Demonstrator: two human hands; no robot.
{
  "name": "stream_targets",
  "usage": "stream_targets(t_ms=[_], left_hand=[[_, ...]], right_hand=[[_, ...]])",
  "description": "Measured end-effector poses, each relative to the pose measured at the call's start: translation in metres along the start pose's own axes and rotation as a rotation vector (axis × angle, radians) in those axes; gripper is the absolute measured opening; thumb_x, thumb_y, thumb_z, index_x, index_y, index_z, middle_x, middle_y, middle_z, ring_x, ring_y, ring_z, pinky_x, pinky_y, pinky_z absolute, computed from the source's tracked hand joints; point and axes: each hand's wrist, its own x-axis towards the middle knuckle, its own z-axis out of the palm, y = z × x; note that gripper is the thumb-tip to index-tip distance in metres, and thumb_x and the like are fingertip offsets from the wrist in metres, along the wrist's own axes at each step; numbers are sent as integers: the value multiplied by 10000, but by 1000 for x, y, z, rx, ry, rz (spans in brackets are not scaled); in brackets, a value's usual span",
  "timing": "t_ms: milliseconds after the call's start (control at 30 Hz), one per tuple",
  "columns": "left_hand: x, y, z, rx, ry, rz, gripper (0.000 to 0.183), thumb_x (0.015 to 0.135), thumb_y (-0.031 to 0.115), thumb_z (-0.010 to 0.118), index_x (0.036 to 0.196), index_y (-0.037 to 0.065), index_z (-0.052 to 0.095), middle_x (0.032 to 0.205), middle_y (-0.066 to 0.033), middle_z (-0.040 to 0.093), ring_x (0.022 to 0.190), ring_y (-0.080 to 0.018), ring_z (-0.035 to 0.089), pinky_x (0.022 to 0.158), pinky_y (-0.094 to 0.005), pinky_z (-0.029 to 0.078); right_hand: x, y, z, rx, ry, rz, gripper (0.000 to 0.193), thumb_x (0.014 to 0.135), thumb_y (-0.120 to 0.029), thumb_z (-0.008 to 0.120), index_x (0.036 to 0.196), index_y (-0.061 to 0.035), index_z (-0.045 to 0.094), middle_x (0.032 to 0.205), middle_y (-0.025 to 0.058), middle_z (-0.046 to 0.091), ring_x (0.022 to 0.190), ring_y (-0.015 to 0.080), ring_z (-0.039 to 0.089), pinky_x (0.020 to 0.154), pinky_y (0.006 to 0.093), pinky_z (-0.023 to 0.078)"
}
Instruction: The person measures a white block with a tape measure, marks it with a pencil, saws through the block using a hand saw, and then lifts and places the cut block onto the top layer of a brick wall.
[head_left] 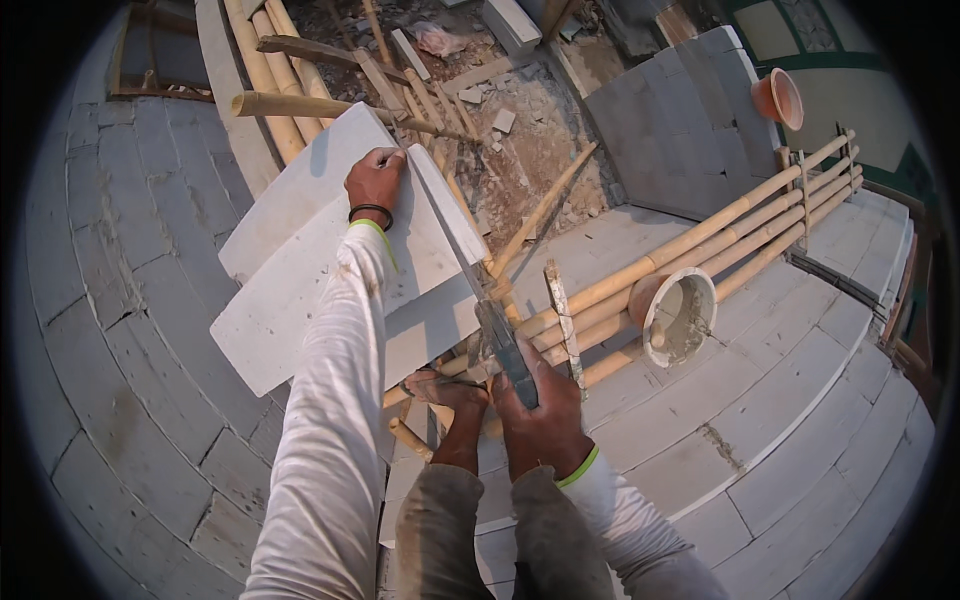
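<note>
My left hand (376,187) is closed, its knuckles up, pressing on the far part of a white lightweight block (400,250). Its fingertips are hidden. Another white slab (290,225) lies beside and partly under that block. In my right hand (545,420) is the dark handle of a hand saw (497,335), gripped with the fingers wrapped round it. The saw's blade runs away from me along the block's right side, with a narrow strip of white block on its other side. Its far end reaches close to my left hand.
Bamboo poles (690,250) run across to the right. A mortar-smeared bucket (712,300) stands by them with a handle sticking out. An orange bucket (778,98) is farther back, near a grey block wall (670,120). Rubble covers the ground beyond. My bare foot (447,388) rests near the bamboo.
</note>
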Motion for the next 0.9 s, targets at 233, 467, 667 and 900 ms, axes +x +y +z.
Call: stream_targets(t_ms=[233, 467, 667, 900], left_hand=[[-115, -82, -26, 395, 652, -603, 775, 966, 512, 471, 1524, 16, 262, 1607, -220, 161, 1501, -363, 97, 1211, -496, 70], [-139, -111, -29, 706, 664, -592, 765, 1003, 554, 337, 1519, -4, 250, 1583, -273, 177, 1491, -390, 134, 1207, -497, 115], [-137, -110, -26, 716, 666, -571, 759, 1007, 537, 344, 1520, -12, 231, 1583, -285, 154, 1491, -399, 123, 1207, -512, 103], [-137, -105, -25, 653, 644, -582, 761, 1008, 536, 329, 1521, -15, 222, 1580, -288, 160, 1491, -400, 116, 1210, -504, 89]], right_hand=[[82, -13, 22, -42, 38, -72, 594, 826, -137, 685, 1377, -2, 509, 1151, 227, 668, 1018, 365, 669, 893, 442, 524], [8, -19, -1, -99, 52, -104, 504, 850, -49, 658, 1321, 74, 525, 1073, 249, 684, 834, 301, 723, 715, 357, 571], [2, -6, 6, -151, 119, -164, 488, 854, -25, 652, 1311, 92, 527, 1061, 235, 693, 828, 271, 722, 721, 344, 562], [41, 19, 40, -107, 161, -202, 486, 854, -18, 649, 1310, 91, 525, 1047, 221, 695, 795, 262, 715, 711, 339, 559]])
